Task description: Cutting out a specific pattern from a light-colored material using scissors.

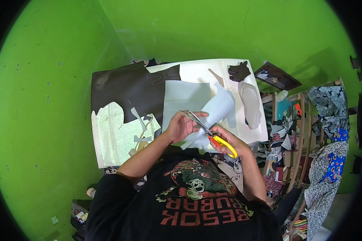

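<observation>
The left hand is held just beside the scissors, its fingers bent; their handles are gripped by the right hand. Both forearms are angled inward toward them.

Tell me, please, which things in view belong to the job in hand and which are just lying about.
Apparently in use:
yellow-handled scissors, right hand
curled pale sheet beside left hand

Apparently lying about:
dark brown sheet
beige sole-shaped piece
hanging patterned fabric
</observation>
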Demonstrator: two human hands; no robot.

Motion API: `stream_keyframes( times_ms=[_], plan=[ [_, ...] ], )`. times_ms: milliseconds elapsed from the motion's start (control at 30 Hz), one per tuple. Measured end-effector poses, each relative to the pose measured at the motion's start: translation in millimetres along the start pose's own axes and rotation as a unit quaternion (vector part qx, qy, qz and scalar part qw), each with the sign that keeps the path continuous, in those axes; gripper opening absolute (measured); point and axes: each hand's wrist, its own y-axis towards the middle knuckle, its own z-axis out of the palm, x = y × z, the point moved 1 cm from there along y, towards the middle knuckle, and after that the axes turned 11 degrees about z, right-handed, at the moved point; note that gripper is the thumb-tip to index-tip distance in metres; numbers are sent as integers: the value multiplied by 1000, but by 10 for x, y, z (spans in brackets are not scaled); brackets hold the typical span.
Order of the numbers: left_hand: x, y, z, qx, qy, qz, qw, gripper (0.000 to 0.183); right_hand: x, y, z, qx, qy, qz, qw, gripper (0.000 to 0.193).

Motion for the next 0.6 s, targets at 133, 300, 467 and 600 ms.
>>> stream_keyframes(
  times_ms=[133, 300, 467, 600],
  plan=[
    [-46, -41, 100, 98, -165, -38, 981, 101, -95, 39, 62, -90, -109, -63, 988, 54],
    [185, -4, 43, 68, 7, 64, 996, 89, -45, 86, 186, -187, -196, -43, 962, 57],
    [150, 81, 55, 25, -168, 26, 985, 68, 12, 53, 241, -223, -220, -37, 949, 59],
    [90, 135, 30, -1, -165, 47, 985, 62, -11, 55, 274, -231, -203, -45, 950, 62]
  ],
)
